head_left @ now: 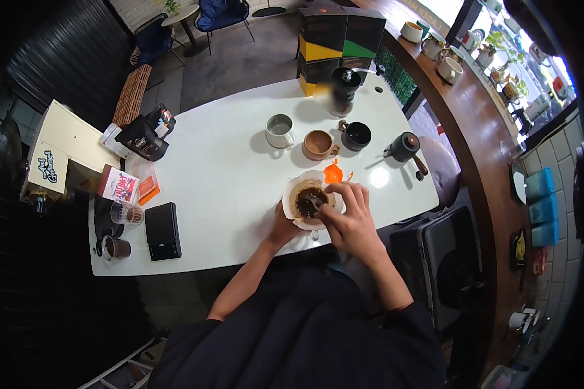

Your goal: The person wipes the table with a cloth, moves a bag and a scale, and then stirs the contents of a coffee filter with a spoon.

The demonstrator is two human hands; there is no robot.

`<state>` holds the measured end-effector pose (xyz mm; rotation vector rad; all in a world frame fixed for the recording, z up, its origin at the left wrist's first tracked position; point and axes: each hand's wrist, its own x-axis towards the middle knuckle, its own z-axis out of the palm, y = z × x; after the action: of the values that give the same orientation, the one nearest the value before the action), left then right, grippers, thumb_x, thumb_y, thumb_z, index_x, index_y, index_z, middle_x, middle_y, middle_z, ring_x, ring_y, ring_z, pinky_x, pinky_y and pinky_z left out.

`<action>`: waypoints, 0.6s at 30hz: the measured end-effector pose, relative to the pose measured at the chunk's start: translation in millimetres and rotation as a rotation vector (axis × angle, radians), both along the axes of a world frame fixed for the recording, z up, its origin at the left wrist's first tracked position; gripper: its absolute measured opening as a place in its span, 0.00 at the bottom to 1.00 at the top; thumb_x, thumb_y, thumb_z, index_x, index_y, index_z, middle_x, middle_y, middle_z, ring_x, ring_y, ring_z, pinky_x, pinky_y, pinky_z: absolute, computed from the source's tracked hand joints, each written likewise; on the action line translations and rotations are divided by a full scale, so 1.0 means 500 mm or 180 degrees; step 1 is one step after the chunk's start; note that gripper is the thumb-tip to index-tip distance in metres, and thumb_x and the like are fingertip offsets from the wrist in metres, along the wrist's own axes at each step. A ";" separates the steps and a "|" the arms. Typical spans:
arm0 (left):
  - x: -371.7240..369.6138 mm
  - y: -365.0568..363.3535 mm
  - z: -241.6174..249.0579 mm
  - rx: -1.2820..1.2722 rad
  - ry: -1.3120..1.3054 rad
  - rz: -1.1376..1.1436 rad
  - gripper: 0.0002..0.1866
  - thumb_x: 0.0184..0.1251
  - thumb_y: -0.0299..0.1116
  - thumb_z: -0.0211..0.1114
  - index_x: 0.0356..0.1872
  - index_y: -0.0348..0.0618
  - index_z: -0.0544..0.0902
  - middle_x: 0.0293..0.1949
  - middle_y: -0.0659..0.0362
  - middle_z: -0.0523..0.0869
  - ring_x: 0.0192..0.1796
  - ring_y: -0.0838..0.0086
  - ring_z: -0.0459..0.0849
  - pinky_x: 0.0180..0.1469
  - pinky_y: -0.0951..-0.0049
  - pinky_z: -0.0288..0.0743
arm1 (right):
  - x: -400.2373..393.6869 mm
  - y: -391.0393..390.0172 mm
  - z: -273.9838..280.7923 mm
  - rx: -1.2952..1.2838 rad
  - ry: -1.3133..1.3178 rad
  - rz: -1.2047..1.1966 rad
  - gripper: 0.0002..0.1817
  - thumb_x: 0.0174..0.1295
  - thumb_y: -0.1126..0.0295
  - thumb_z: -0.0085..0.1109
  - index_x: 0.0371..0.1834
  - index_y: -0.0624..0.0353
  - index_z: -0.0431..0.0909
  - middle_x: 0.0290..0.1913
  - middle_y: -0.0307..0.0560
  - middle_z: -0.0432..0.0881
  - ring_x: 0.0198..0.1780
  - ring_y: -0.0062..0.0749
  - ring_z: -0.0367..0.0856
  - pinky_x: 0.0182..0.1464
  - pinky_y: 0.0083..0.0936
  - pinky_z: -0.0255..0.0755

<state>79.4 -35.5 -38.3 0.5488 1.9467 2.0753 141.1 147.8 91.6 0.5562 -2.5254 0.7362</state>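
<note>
A coffee dripper (288, 216) with a paper filter stands near the table's front edge, wet dark coffee grounds (303, 206) inside it. My left hand (283, 227) is closed around its left side, the fingers partly hidden behind it. Over the filter, my right hand (352, 217) pinches a spoon (316, 202) whose lower end dips into the coffee. Most of the spoon's handle is covered by my fingers. Just beyond the dripper lies an orange plastic piece (333, 172). A brown cup (317, 144), a black cup (356, 136) and a pale grey mug (279, 131) stand farther back.
A black kettle (403, 148) stands on the white table (220, 162) at right, a coffee grinder (345, 97) near its far edge by stacked boxes (324, 39). At left are a black scale (163, 231), a clear cup (126, 212), a jar (115, 248) and coffee bags (143, 137).
</note>
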 end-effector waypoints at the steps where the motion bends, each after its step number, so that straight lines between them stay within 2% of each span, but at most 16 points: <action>1: 0.000 0.000 -0.001 -0.0002 -0.0009 -0.0022 0.43 0.41 0.29 0.91 0.64 0.40 0.80 0.57 0.57 0.90 0.57 0.71 0.89 0.63 0.65 0.83 | -0.002 0.001 0.000 -0.0002 -0.0009 -0.0022 0.10 0.57 0.71 0.71 0.42 0.56 0.87 0.61 0.50 0.77 0.65 0.51 0.74 0.69 0.52 0.63; 3: -0.002 0.000 -0.002 -0.0121 0.0185 0.0017 0.42 0.42 0.28 0.90 0.63 0.40 0.80 0.56 0.57 0.90 0.56 0.71 0.89 0.62 0.65 0.84 | -0.003 0.005 0.003 0.0223 0.0035 -0.0076 0.10 0.57 0.70 0.71 0.42 0.56 0.87 0.61 0.50 0.77 0.66 0.51 0.73 0.70 0.53 0.62; 5: -0.005 -0.002 -0.020 -0.0062 0.0088 -0.0046 0.42 0.42 0.28 0.90 0.63 0.40 0.80 0.56 0.57 0.90 0.56 0.71 0.89 0.62 0.65 0.84 | 0.001 0.002 0.012 0.0196 0.0071 -0.0033 0.09 0.56 0.72 0.72 0.40 0.58 0.86 0.59 0.52 0.78 0.63 0.53 0.74 0.66 0.52 0.65; 9: -0.006 -0.004 -0.025 -0.0026 0.0080 -0.0045 0.41 0.43 0.27 0.90 0.63 0.40 0.80 0.56 0.57 0.90 0.57 0.71 0.89 0.63 0.65 0.84 | 0.003 -0.005 0.020 -0.0111 -0.0153 0.0214 0.08 0.59 0.72 0.72 0.40 0.59 0.86 0.58 0.51 0.78 0.62 0.53 0.75 0.67 0.51 0.65; 15: -0.005 -0.002 -0.019 -0.0110 0.0039 -0.0051 0.42 0.41 0.26 0.89 0.63 0.39 0.80 0.57 0.57 0.90 0.57 0.71 0.89 0.63 0.65 0.84 | -0.005 -0.007 0.010 0.0037 -0.0093 -0.0071 0.08 0.63 0.70 0.71 0.42 0.59 0.86 0.57 0.51 0.78 0.62 0.52 0.75 0.69 0.49 0.65; 18: -0.005 -0.009 -0.023 -0.0174 0.0045 -0.0073 0.42 0.41 0.25 0.89 0.64 0.39 0.80 0.57 0.57 0.90 0.58 0.71 0.88 0.63 0.65 0.84 | -0.007 -0.007 0.009 -0.0365 -0.0275 0.0031 0.07 0.65 0.69 0.69 0.41 0.58 0.85 0.58 0.51 0.78 0.63 0.50 0.74 0.67 0.48 0.65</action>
<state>77.0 -40.1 -49.9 0.5733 1.9891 2.0032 137.6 144.4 96.3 0.5076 -2.5409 0.9207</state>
